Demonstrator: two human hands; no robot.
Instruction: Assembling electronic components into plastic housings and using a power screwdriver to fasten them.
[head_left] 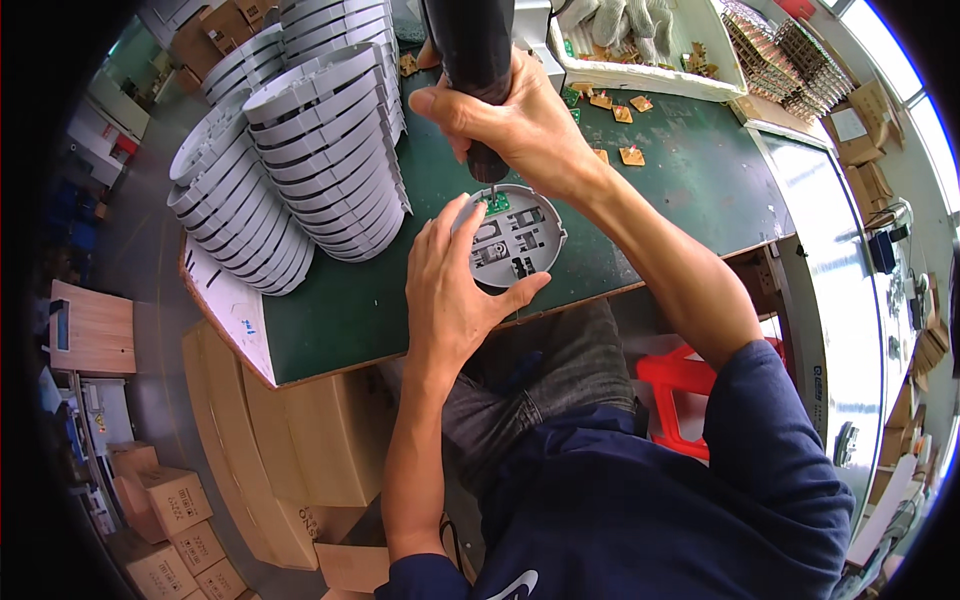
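Observation:
My right hand [535,130] is wrapped around a black electric screwdriver [468,60], held upright. The tool's thin bit points down onto a small green circuit board [498,204] at the far side of a round grey plastic housing [545,262]. With fingers along its left side and thumb at the near rim, my left hand [445,285] grips the housing on the table. Dark slots and small fittings show inside the housing. Whether the bit sits in a screw is too small to tell.
Tall stacks of grey plastic housings [325,150] stand at the left of the green table [690,190]. Small yellow-brown circuit boards [631,156] lie loose beyond my right hand. A white foam box [660,85] holds gloves and boards; a red stool [670,385] is below right.

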